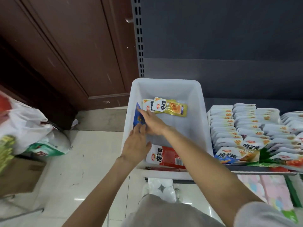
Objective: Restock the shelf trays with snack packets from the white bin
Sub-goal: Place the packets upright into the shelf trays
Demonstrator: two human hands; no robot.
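1. a person's two bare forearms reach forward from the bottom edge over a pale tiled floor (pixel 98 161) into a white bin (pixel 200 115) set at the left end of a shelf.
2. at the bin's near wall lies a red-and-white snack packet (pixel 165 157), just right of the left hand (pixel 136 147).
3. the left hand's fingers (pixel 139 128) lie straight and released against the lower end of a blue snack packet (pixel 139 117) that leans on the bin's left wall; whether they pinch it cannot be told.
4. the right hand (pixel 153 122) crosses over, its fingers extended and touching the same blue packet's upper part.
5. farther in, two yellow snack packets (pixel 170 106) overlap on the bin floor.
6. right of the bin, shelf trays (pixel 255 128) hold dense rows of white packets.
7. behind, a grey shelf back panel (pixel 229 46); a brown wooden door (pixel 65 46) stands to the left.
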